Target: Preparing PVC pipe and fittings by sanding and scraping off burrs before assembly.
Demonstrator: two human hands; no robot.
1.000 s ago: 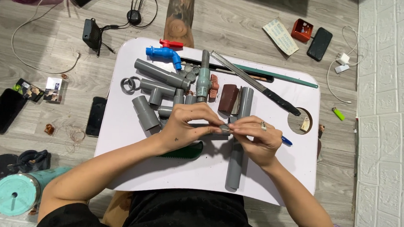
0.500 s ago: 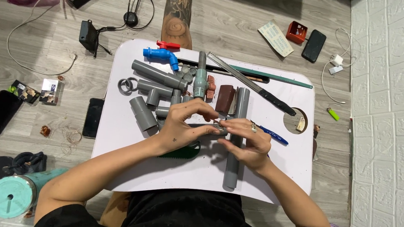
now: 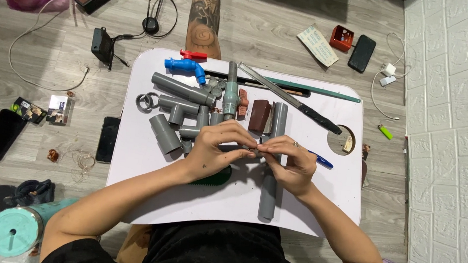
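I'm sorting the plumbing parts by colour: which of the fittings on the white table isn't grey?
The blue tap at the table's far left edge, by the red handle. The pipes and elbows nearby are all grey.

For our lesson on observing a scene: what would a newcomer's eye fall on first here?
First, the left hand and right hand meeting at the middle of the white table, fingers pinching something too small to tell. Next, the cluster of grey pipe pieces behind them, with a bright blue tap at the far edge.
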